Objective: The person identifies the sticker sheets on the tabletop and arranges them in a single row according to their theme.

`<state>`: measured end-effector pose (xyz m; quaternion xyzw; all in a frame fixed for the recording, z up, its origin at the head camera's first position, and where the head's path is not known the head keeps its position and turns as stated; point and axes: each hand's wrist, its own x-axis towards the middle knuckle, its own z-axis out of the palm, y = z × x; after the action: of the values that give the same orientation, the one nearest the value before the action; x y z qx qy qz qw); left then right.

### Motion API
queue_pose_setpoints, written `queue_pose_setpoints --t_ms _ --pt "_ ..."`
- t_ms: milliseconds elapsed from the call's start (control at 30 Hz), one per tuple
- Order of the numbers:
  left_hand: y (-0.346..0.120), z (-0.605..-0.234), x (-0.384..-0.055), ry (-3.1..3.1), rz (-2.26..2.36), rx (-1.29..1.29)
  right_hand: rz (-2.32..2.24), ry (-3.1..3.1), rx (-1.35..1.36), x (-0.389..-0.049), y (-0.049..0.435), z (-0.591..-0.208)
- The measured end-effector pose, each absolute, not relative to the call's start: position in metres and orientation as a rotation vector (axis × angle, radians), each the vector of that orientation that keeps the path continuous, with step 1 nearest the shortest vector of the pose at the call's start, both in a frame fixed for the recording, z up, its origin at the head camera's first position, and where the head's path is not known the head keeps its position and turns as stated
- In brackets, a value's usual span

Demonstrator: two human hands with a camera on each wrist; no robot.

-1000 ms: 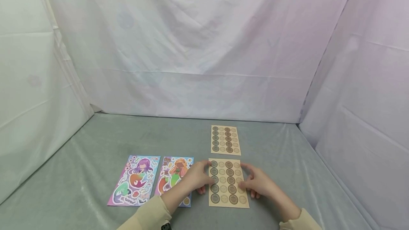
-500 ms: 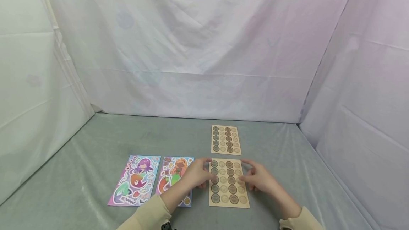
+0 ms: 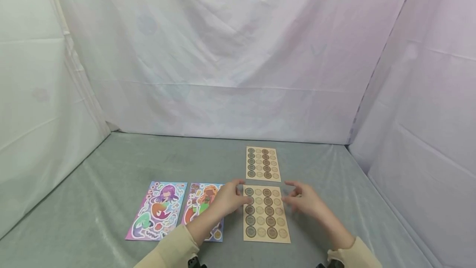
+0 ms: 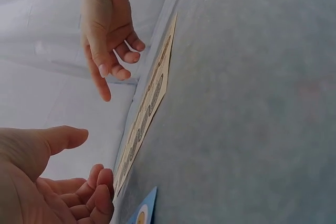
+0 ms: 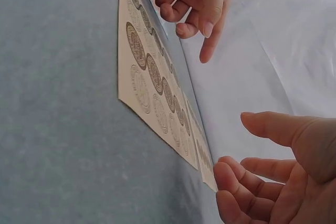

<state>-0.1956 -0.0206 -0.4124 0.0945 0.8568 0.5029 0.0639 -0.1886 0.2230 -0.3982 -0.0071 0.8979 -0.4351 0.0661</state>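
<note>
A tan sticker sheet (image 3: 265, 215) with rows of round brown seals lies flat in front of me. At its left edge hovers my left hand (image 3: 227, 198), its thumb apart from loosely bent fingers. Beyond the right edge is my right hand (image 3: 305, 199), also with thumb and fingers spread and nothing between them. In the left wrist view, a gap separates my left hand (image 4: 63, 182) from the sheet (image 4: 149, 100). The right wrist view likewise shows my right hand (image 5: 278, 171) above the table, holding nothing.
Another tan seal sheet (image 3: 262, 163) lies just behind the nearer one. To the left are two colourful mermaid sticker sheets (image 3: 158, 212), the right one partly covered by my left arm. Grey cloth (image 3: 111, 168) covers the table, with white curtains (image 3: 230, 53) around it.
Both hands have risen off the nearer tan sheet and moved slightly forward. My right hand has drawn a little to the right. The sheets stay in nearly the same place.
</note>
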Motion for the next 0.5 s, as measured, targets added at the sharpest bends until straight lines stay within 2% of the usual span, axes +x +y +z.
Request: queue_pose_setpoints --t_ms 500 --pt "-0.021 -0.407 -0.21 2.601 1.591 0.265 -1.278 2.827 0.027 -0.209 0.218 -0.395"
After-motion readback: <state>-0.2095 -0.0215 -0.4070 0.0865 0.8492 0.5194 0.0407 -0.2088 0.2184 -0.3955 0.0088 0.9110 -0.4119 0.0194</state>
